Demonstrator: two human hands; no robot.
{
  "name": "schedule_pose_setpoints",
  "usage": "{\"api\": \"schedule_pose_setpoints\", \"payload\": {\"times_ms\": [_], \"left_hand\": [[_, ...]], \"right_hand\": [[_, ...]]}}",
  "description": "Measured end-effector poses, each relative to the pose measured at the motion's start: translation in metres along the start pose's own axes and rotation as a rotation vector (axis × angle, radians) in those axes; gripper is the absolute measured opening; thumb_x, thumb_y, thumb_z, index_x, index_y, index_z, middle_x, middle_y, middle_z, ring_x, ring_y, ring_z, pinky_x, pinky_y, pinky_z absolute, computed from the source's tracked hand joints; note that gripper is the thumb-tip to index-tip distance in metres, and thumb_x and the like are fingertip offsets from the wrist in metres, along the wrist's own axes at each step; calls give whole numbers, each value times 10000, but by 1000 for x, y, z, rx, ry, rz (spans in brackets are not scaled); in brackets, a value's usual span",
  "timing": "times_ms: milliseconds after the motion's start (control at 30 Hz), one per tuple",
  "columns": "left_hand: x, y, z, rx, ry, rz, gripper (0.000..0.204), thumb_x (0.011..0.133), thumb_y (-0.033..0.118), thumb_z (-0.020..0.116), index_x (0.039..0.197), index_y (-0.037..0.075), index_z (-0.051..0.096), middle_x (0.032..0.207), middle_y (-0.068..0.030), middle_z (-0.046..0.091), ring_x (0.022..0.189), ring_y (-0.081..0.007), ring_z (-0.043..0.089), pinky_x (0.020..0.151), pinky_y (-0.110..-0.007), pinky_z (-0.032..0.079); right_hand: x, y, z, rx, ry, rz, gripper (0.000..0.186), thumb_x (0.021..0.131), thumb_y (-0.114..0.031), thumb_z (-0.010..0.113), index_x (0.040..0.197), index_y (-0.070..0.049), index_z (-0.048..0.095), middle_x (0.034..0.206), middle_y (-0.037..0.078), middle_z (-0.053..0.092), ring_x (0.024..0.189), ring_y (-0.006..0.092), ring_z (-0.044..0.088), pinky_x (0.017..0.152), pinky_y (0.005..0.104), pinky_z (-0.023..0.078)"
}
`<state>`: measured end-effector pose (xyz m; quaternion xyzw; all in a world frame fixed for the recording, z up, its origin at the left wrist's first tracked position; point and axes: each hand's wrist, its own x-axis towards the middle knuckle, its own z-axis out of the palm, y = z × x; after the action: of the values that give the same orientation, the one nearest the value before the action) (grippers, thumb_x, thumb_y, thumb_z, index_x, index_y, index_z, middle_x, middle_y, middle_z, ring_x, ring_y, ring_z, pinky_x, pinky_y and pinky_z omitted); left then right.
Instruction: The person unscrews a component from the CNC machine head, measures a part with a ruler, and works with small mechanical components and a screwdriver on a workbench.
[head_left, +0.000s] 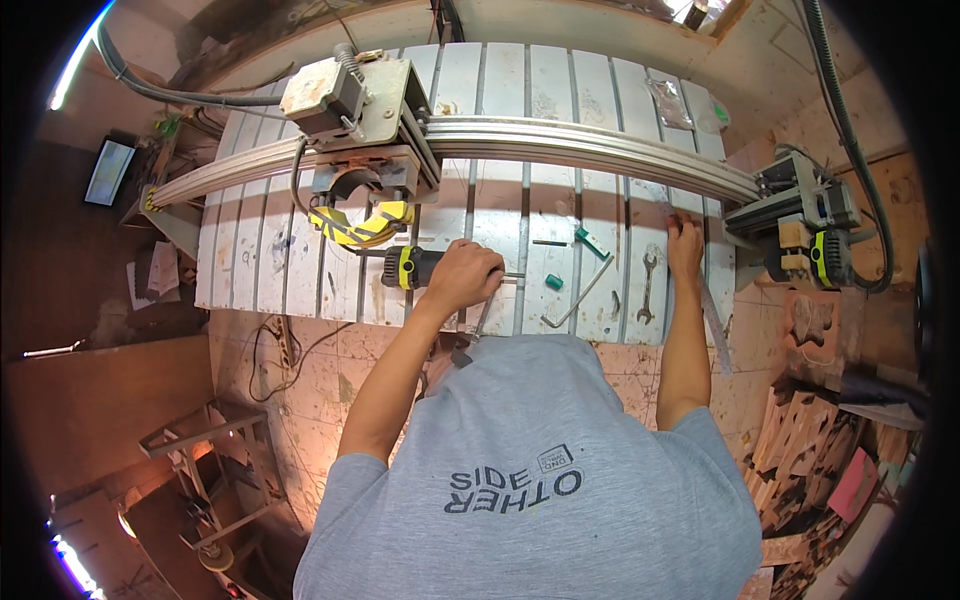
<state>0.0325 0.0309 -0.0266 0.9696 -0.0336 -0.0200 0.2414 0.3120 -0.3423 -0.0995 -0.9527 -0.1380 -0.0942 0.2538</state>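
My left hand (465, 273) is closed round the front end of a black and yellow-green router motor (405, 268), which lies on its side on the slotted bed; a thin metal shaft sticks out to the right. At the bed's right side, my right hand (685, 245) has its fingers closed on a long clear plastic strip (716, 325) that hangs past the near edge. Between the hands lie a hex key (580, 297), an open-end wrench (648, 287), a green and white tube (592, 242), a green cap (554, 282) and a thin dark bit (549, 242).
An aluminium gantry rail (590, 147) spans the bed (240, 265). Its carriage (395, 110) carries a motor and a yellow-black striped ring clamp (362, 224). A second router motor (828, 258) sits at the right end. Wood pieces (800, 440) are stacked at lower right; a metal stand (220, 470) is lower left.
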Motion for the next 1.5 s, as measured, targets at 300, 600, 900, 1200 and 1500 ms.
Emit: {"api": "schedule_pose_setpoints", "payload": {"times_ms": [300, 600, 900, 1200, 1500], "left_hand": [[-1, -1, -7, -127, -3, -39, 261, 857, 216, 690, 1073, 73, 720, 1040, -126, 723, 1094, -323, 652, 1059, -500, 439], [-23, -3, -20, -48, 94, -97, 530, 738, 204, 753, 1238, 93, 617, 1207, -134, 648, 1212, -358, 601, 1223, -578, 333], [-24, -9, -17, -124, 115, -70, 581, 696, 219, 826, 1220, 93, 609, 1134, -133, 664, 1161, -349, 624, 1202, -529, 373], [-25, -11, -14, -96, 138, -52, 576, 697, 226, 823, 1215, 88, 612, 1129, -141, 665, 1154, -351, 625, 1189, -517, 387], [-25, -12, -16, -119, 123, -54, 577, 698, 212, 838, 1216, 82, 621, 1141, -151, 669, 1157, -360, 623, 1174, -503, 403]], "right_hand": [[-19, -28, -8, -251, 104, 15, 351, 992, -299, 673, 1215, -32, 719, 1126, 214, 652, 1115, 418, 592, 965, 518, 469], [-90, -189, -17, 433, -302, -492, 306, 871, -231, 798, 1070, -28, 688, 1103, 167, 666, 1099, 360, 593, 955, 452, 467], [-108, -248, 35, 334, -514, -848, 389, 756, -186, 844, 1038, -50, 613, 1043, 110, 575, 1031, 320, 564, 874, 444, 459], [-108, -253, 40, 309, -518, -911, 331, 758, -187, 833, 999, -40, 659, 1029, 95, 581, 1012, 296, 568, 876, 426, 458], [-116, -264, 19, 286, -433, -829, 263, 781, -159, 792, 988, -42, 678, 1031, 92, 598, 983, 303, 589, 846, 439, 486]]}}
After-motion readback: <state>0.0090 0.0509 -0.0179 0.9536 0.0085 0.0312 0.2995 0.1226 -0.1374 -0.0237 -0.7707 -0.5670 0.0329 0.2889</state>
